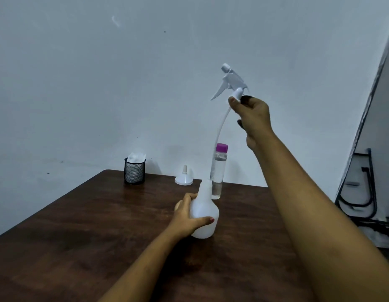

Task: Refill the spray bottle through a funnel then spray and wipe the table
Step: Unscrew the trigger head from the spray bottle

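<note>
A white translucent spray bottle stands on the dark wooden table, with my left hand wrapped around its body. My right hand holds the white trigger spray head high above the bottle. Its clear dip tube curves down to the bottle's open neck. A white funnel rests wide end down on the table behind the bottle. A clear water bottle with a purple cap stands just behind the spray bottle.
A black mesh cup with a white cloth or tissue in it stands at the table's far edge. A pale wall lies behind. Black metal frames lean at the right, off the table.
</note>
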`<state>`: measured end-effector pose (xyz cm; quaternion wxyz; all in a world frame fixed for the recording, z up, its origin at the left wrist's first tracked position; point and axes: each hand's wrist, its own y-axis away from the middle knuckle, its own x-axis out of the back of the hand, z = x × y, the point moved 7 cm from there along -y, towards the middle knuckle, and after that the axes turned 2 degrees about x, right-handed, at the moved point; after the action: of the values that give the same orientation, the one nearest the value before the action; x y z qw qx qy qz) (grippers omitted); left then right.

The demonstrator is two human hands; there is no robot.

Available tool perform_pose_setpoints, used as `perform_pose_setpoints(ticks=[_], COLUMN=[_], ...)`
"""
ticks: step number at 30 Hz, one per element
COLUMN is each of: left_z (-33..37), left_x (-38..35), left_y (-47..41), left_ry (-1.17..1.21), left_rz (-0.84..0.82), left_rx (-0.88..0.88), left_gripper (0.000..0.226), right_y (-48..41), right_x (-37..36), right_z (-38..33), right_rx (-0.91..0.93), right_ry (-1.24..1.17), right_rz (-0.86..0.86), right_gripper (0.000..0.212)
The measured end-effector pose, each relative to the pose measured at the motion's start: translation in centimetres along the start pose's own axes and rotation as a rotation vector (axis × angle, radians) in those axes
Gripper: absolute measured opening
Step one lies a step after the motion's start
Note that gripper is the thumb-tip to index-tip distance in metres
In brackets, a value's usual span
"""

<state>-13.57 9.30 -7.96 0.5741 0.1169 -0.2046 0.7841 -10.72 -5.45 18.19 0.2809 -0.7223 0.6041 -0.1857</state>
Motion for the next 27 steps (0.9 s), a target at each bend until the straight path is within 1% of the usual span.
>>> perform_pose_setpoints(ticks=[5,7,10,13,16,19,22,25,27], left_z=[1.0,1.4,1.8,1.9,1.8,1.9,1.9,1.7,1.6], left_x=[0.6,0.8,1.0,0.8,0.7,0.6,0.3,-0.1,-0.1], left_y=[0.4,0.5,0.8,1.0,1.1,1.1,1.1,0.7,0.7], left_ry=[-0.064,-0.114,-0.150,-0.162,-0.135,-0.109,-0.096,-0.076,-0.062], left_rz=[0.035,0.063,0.090,0.085,0.075,0.071,0.065,0.067,0.072], left_rx=[0.009,-0.002,0.008,0.030,0.055,0.067,0.075,0.079,0.073], left_gripper=[0.069,0.070,0.074,0.079,0.083,0.083,0.083,0.083,0.083], right_y=[-0.5,-0.3,0.6,2.3,4.1,6.3,8.9,11.3,12.2], right_x=[2.5,3.8,5.6,7.1,8.5,9.3,10.0,10.6,10.9], right_z=[-1.9,-2.2,-2.1,-1.6,0.2,3.9,9.8,15.4,17.3], right_rx=[-0.029,-0.035,-0.027,0.052,0.137,0.160,0.075,-0.016,-0.054], right_ry=[-0.240,-0.302,-0.293,-0.244,-0.088,0.195,0.485,0.668,0.749], right_rz=[0.074,0.096,0.124,0.115,0.040,-0.087,-0.244,-0.431,-0.495], right_gripper=[0.013,0.014,0.014,0.015,0.027,0.034,0.033,0.035,0.038])
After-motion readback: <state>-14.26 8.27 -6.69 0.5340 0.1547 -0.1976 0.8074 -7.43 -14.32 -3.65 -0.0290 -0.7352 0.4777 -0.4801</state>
